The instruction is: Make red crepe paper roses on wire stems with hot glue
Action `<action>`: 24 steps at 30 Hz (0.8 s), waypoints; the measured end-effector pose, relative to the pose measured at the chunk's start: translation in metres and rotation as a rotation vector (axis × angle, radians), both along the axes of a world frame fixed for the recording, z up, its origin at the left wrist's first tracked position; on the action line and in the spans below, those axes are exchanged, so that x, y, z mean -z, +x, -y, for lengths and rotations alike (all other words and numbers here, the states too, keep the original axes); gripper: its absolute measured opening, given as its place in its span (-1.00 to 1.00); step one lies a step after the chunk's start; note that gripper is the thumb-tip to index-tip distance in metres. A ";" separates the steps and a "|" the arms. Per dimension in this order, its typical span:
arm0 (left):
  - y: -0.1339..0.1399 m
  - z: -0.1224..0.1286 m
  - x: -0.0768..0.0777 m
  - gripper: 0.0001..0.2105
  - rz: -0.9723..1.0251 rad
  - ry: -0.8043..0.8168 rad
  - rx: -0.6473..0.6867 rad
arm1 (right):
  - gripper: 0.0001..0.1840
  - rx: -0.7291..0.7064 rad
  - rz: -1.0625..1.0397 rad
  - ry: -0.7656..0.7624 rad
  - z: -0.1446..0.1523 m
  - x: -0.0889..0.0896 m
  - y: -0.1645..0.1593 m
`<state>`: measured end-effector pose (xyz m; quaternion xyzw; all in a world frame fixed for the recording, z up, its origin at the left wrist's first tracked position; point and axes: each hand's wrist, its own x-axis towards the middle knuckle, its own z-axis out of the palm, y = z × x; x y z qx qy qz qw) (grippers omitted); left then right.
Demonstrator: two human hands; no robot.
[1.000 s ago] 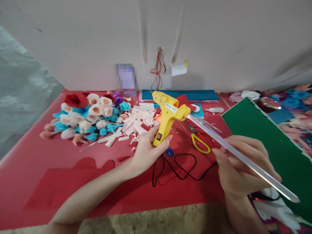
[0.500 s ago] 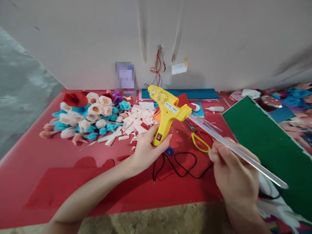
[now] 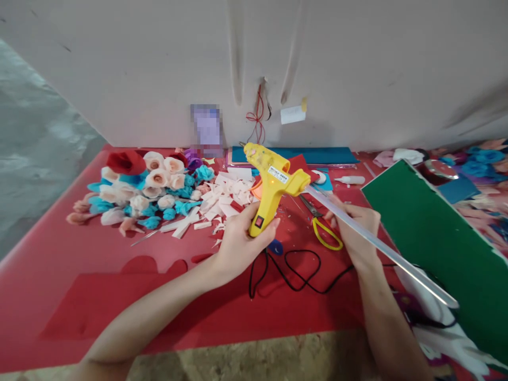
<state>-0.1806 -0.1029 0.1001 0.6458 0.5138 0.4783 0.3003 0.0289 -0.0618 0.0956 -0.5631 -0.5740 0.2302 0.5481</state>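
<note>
My left hand [image 3: 242,235] is wrapped round the handle of a yellow glue gun [image 3: 266,182], holding it above the table with the nozzle towards the upper left. A long translucent glue stick [image 3: 381,241] sticks out of the gun's back end and slants down to the right. Behind that stick, low over the table, is my right hand [image 3: 357,227], its fingers partly hidden and close to the handles of the scissors [image 3: 327,234]. Whether those fingers grip the scissors cannot be made out. A black cord [image 3: 293,288] loops below the gun.
Paper flowers [image 3: 154,180] and pale scraps [image 3: 224,198] cover the table's [image 3: 198,317] left and middle back. On the right lies a green board [image 3: 432,233]. Blue sheets [image 3: 293,155] and a small white bottle [image 3: 350,180] are near the wall [image 3: 357,69].
My right hand has let go of the glue stick and moved forward and left, down behind it, towards the scissors. The left hand and glue gun have hardly moved.
</note>
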 end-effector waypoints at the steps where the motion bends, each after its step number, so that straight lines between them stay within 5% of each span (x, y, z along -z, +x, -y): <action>1: 0.000 0.000 0.000 -0.90 0.003 -0.005 0.004 | -0.80 -0.025 -0.009 -0.027 0.000 0.000 0.000; 2: 0.000 0.000 0.000 -0.90 0.005 -0.010 0.007 | -0.88 -0.066 -0.029 -0.054 0.002 -0.001 -0.001; 5: 0.001 0.000 0.000 -0.89 0.009 -0.024 0.020 | -0.64 -0.248 -0.140 -0.145 0.016 -0.007 -0.011; 14: 0.006 0.003 0.006 -0.86 -0.017 -0.053 0.064 | -0.74 -0.563 -0.454 -0.247 0.041 -0.015 -0.035; 20: 0.007 0.003 0.007 -0.86 -0.017 -0.064 0.081 | -0.73 -0.482 -0.409 -0.241 0.040 -0.016 -0.032; 24: 0.005 0.002 0.006 -0.88 0.001 -0.046 0.076 | -0.76 -0.256 -0.246 -0.139 0.022 -0.009 -0.014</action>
